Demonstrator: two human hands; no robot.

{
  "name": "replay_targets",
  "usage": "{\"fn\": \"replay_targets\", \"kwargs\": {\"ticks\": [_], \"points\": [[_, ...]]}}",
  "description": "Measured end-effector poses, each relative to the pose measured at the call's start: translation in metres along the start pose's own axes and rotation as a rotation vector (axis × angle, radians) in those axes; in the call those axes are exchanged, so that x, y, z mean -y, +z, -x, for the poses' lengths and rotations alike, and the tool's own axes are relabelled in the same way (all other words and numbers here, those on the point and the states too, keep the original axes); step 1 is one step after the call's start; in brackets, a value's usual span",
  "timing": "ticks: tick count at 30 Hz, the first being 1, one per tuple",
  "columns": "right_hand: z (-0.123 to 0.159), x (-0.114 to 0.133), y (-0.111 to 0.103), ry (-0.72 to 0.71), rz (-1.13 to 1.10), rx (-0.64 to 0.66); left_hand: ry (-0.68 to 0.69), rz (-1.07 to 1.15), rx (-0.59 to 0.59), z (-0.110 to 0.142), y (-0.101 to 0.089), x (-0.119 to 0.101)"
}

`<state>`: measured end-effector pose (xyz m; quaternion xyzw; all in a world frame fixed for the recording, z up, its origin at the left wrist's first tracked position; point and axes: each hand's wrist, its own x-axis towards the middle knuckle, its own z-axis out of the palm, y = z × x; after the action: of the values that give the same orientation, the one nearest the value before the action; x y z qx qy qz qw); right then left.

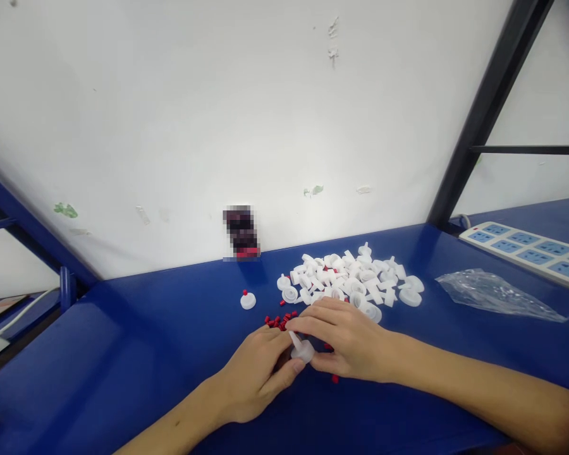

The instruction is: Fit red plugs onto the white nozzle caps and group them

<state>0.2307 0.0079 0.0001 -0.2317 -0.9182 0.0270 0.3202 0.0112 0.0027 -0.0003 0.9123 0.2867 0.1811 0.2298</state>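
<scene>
One white spouted cap (303, 352) is pinched in the left hand (256, 370). Right hand (348, 338) is curled just beside it, can't tell if it's gripping

We see a blue table (123, 354) carrying piled white caps (358, 276), small red pieces (275, 324) nearer, a clear bag (495, 294) at right.

Left hand (260, 370) grips a white spouted cap (303, 352) at the lower center of the frame, the right hand (348, 341) close against it. Similar white caps (353, 275) lie heaped at center right on a blue surface (123, 354), near small red pieces (284, 320); a clear plastic bag (495, 294) lies at right.
</scene>
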Motion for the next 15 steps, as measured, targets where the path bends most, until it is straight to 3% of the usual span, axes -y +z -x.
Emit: {"fn": "replay_targets", "kwargs": {"ticks": [5,11,13,15], "points": [[-0.003,0.0,-0.018,0.094,-0.018,0.189,-0.107,-0.19,-0.034,0.002,-0.006,0.006],[0.002,0.003,-0.07,0.278,-0.099,0.492,-0.038,-0.426,0.099,0.007,-0.01,0.009],[0.013,0.005,-0.08,0.35,-0.065,0.543,-0.033,-0.474,0.117,0.007,-0.008,0.007],[0.027,0.005,-0.083,0.377,-0.009,0.492,-0.036,-0.5,0.121,0.007,-0.006,0.005]]}}
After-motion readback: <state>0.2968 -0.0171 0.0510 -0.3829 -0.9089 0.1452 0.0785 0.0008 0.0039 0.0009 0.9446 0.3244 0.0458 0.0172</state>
